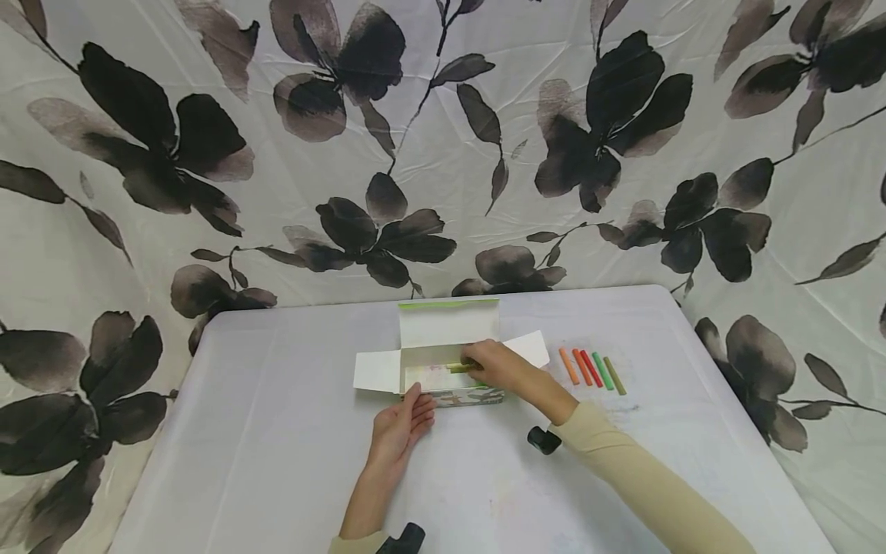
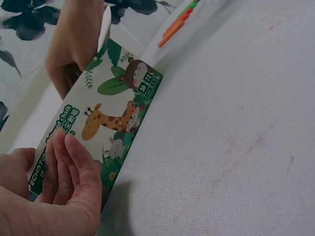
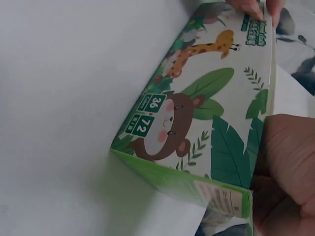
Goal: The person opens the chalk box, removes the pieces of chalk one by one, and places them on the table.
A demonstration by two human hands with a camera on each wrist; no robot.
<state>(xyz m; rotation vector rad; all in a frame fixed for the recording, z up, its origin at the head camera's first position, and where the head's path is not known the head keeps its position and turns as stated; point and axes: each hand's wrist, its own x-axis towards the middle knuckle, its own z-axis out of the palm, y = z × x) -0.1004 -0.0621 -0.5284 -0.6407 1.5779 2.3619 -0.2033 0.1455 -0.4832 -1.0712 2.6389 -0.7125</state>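
An open chalk box stands mid-table with its lid and side flaps folded out; giraffe and bear pictures cover its front. My left hand holds the front wall near the left corner, thumb at the rim and fairly straight fingers along the outside. Reaching over the box from the right, my right hand has its fingers down inside the opening. They pinch an olive chalk stick, partly covered by the hand. In the right wrist view, the box wall hides the fingertips of the right hand.
Right of the box lies a row of chalk sticks: an orange one, an orange-red one, a red one, a green one and an olive one. A floral cloth hangs behind the white table.
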